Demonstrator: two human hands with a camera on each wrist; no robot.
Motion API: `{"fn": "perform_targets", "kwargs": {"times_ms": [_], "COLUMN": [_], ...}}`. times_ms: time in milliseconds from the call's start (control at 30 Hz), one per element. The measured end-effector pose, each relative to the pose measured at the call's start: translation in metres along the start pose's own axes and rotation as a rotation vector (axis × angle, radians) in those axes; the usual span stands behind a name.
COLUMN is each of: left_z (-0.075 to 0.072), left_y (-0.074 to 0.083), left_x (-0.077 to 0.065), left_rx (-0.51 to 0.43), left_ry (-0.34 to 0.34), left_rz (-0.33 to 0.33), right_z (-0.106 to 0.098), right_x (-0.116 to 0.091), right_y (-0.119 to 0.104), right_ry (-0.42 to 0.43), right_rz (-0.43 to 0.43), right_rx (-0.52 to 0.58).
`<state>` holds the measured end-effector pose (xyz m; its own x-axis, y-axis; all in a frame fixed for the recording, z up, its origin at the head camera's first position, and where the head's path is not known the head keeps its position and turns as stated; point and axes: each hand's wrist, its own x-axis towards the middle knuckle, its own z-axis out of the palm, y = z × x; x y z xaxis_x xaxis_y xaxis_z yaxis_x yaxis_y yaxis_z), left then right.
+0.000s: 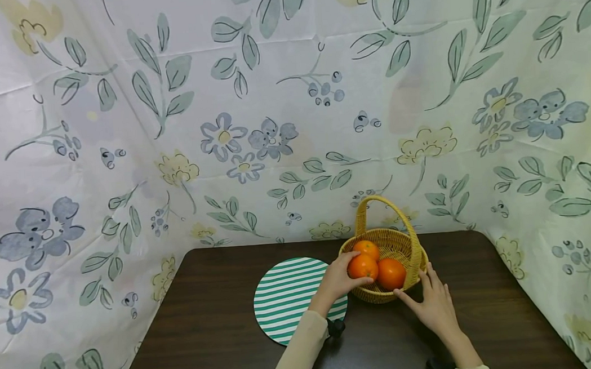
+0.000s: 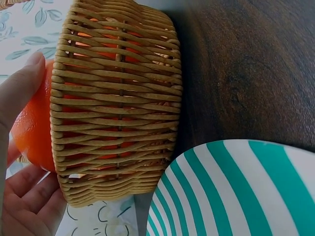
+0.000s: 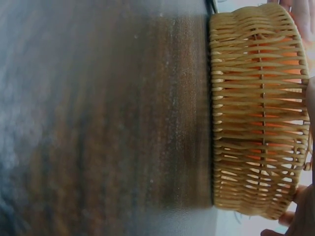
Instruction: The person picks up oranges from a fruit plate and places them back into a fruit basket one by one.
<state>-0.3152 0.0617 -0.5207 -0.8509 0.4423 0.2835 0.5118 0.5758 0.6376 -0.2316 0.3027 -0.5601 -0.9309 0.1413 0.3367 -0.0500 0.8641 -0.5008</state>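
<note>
A yellow woven basket (image 1: pixel 414 256) with a tall arched handle stands on the dark table, three oranges showing inside. My left hand (image 1: pixel 339 278) reaches over its left rim and grips the front left orange (image 1: pixel 362 267), thumb on one side and fingers on the other. In the left wrist view that orange (image 2: pixel 34 128) bulges above the rim. Beside it lie a back orange (image 1: pixel 367 249) and a right orange (image 1: pixel 392 274). My right hand (image 1: pixel 435 306) rests against the basket's front right side, thumb and fingers spread and fairly straight along the rim.
A round placemat (image 1: pixel 282 298) with green and white stripes lies left of the basket, close by its base. The brown wooden table (image 1: pixel 207 325) runs back to a flower-patterned cloth (image 1: pixel 256 209) hanging behind and at both sides.
</note>
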Motion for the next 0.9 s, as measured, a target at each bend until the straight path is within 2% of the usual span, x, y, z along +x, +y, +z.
{"fn": "perform_targets", "kwargs": {"times_ms": [500,733,900], "left_z": [0.0029,0.005,0.006], "left_y": [0.0039,0.0063,0.0085], "left_x": [-0.0019,-0.0001,-0.0008], "left_rx": [0.094,0.146,0.164], "left_ry": [-0.007,-0.007,-0.032], "left_rz": [0.006,-0.019,-0.061], "right_z": [0.0,-0.0009,-0.0002], "right_x": [-0.0009,0.0003,-0.0003], "right_y": [0.0,0.0004,0.0001], "right_ry": [-0.003,-0.003,-0.019], "right_rz": [0.005,0.007,0.012], "right_rx": [0.006,0.002,0.001]}}
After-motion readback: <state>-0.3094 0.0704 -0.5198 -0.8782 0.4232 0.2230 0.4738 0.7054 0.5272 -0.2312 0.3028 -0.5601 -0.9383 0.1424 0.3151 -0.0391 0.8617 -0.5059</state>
